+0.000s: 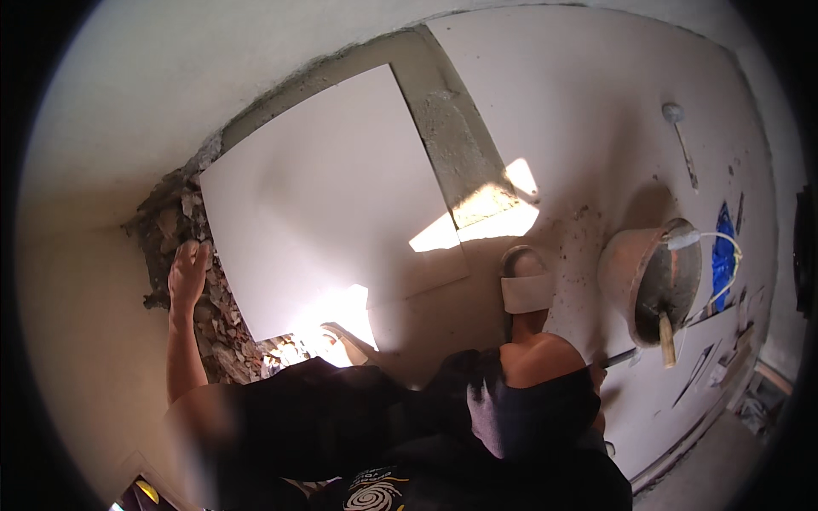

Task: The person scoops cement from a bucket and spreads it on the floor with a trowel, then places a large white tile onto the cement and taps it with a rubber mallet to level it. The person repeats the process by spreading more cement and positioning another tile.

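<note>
My left hand (187, 271) reaches down to the broken rubble (223, 328) along the left edge of a large white tile (315, 170). Its fingers are curled in, and what they hold, if anything, is hidden. The tile lies at an angle, partly over a strip of grey mortar (447, 128). Beyond my bent knee on the right, my right hand (600, 387) is mostly hidden. A dark bar-like handle (619, 358) sticks out from it toward the bucket, and the hand seems closed around it.
A mortar-stained bucket (626, 264) stands on the right with a wooden-handled tool (667, 341) in it. Farther off lie a mallet (673, 113) and a blue piece of material (724, 260). My sandalled foot (526, 285) rests beside the tile. Walls border the far and left sides.
</note>
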